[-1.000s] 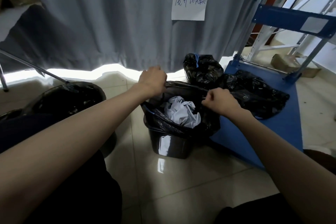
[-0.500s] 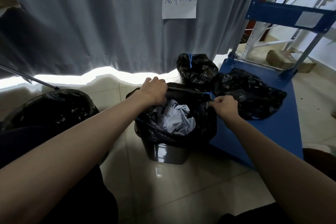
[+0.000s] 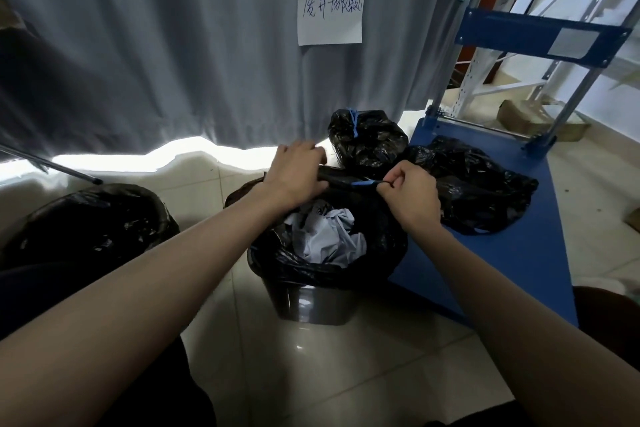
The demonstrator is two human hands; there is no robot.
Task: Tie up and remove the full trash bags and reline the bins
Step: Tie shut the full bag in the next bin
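Note:
A small dark bin (image 3: 311,305) stands on the tiled floor, lined with a black trash bag (image 3: 381,253) that holds crumpled white paper (image 3: 325,236). My left hand (image 3: 298,172) grips the bunched far rim of this bag. My right hand (image 3: 412,192) pinches the bag's blue drawstring (image 3: 363,184), stretched taut between the two hands. A tied black bag (image 3: 367,142) with a blue knot sits behind the bin. Another black bag (image 3: 481,191) lies on the blue cart. A second bin with a black liner (image 3: 93,222) stands at the left.
A blue platform cart (image 3: 512,274) with a metal handle frame stands right of the bin. A grey curtain (image 3: 173,45) with a handwritten paper sign (image 3: 330,12) hangs behind. A thin metal rod (image 3: 52,165) slants at the far left. Cardboard boxes (image 3: 526,116) lie beyond the cart.
My hands have drawn closer together at the bag's far rim. The right hand has pulled the blue drawstring out, and the bag's mouth has gathered narrower.

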